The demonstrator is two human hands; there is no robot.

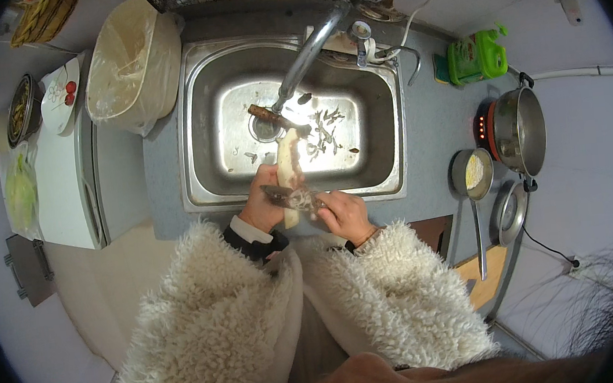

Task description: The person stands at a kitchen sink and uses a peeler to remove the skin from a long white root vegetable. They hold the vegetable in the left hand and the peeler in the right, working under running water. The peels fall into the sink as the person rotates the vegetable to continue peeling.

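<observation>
The left hand point(262, 207) is wrapped around a long pale root vegetable point(289, 165) held over the near edge of the steel sink point(201, 128), its unpeeled brown tip pointing toward the drain. The right hand point(345, 213) clasps a knife point(286, 195) laid across the root. Peel scraps point(323, 131) litter the sink basin. Far left, a lined bin point(133, 60) stands; right, 1 steel pot point(520, 130) sits beside a small pan point(473, 173) holding pale yellow food.

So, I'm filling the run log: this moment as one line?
left hand: holds pale root | right hand: knife scraping it | over sink, peelings inside
</observation>
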